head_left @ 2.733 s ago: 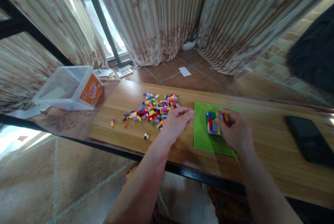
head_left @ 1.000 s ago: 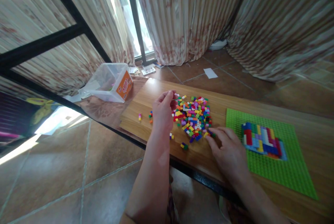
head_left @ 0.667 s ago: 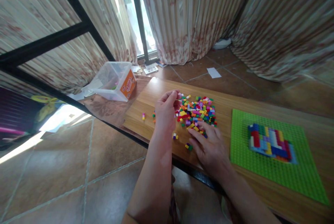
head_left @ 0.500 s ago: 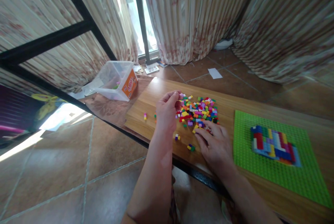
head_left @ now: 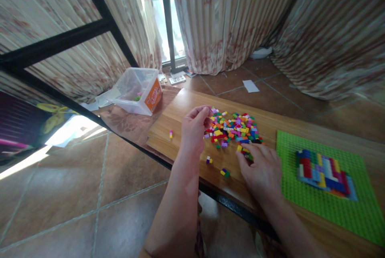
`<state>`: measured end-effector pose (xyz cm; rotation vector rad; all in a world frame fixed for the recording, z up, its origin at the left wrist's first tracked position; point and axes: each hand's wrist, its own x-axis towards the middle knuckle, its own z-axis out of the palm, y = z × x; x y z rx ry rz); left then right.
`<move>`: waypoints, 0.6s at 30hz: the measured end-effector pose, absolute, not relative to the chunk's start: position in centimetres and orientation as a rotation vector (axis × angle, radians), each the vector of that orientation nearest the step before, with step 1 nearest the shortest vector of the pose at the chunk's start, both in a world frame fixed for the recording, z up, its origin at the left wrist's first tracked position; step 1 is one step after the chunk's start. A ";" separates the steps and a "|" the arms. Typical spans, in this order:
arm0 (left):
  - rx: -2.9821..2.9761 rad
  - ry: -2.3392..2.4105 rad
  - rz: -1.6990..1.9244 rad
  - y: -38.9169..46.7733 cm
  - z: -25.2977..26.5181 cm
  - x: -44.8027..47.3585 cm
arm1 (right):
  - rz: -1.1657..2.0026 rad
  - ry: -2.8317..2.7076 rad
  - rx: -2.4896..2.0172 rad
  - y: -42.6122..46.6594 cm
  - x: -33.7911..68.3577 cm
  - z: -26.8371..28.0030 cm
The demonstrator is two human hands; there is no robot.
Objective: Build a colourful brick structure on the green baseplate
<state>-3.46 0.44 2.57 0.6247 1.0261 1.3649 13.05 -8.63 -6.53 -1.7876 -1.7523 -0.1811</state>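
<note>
Over the left edge of a pile of small coloured toy bricks [head_left: 233, 127], my left hand [head_left: 195, 125] is closed in a pinch. Whatever its fingertips hold is hidden or too small to name. My right hand [head_left: 261, 166] lies low at the pile's near right side, thumb and fingers apart. Several bricks, with yellow, green and red among them, show in the gap between thumb and index finger. Nearer the front edge sit a green, yellow and blue brick cluster [head_left: 225, 172] and a small white, purple and yellow cluster [head_left: 209, 160].
A green baseplate [head_left: 325, 214] on the right bears a multicoloured brick build [head_left: 326, 174]. A pink and yellow brick piece [head_left: 171, 134] lies left on the wooden table [head_left: 255, 107]. Beyond the table's left end stands a clear plastic box [head_left: 136, 107] with an orange label. Black metal bars [head_left: 60, 33] cross the upper left.
The view has shifted slightly. My right hand has moved right across the table, and a few bricks at its fingers have shifted with it. My left hand stays pinched in nearly the same place.
</note>
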 end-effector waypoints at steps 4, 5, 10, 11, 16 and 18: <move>0.637 1.018 1.343 0.5 2.5 -3.5 | -0.085 -1.787 -1.723 -8.6 13.1 -6.6; 0.641 1.022 1.334 0.4 2.5 -3.5 | -0.049 -1.795 -1.691 -8.6 13.1 -6.5; 0.658 1.038 1.289 0.2 2.7 -3.4 | 0.147 -1.723 -1.591 -8.5 12.9 -5.8; 0.666 1.038 1.286 0.2 2.7 -3.3 | 0.183 -1.693 -1.587 -8.5 12.9 -5.7; 0.891 1.077 1.213 0.3 2.1 -3.2 | 0.266 -1.517 -1.545 -8.4 13.1 -5.3; 1.142 1.139 1.086 0.3 1.6 -3.0 | 0.227 -1.462 -1.503 -8.4 13.2 -5.1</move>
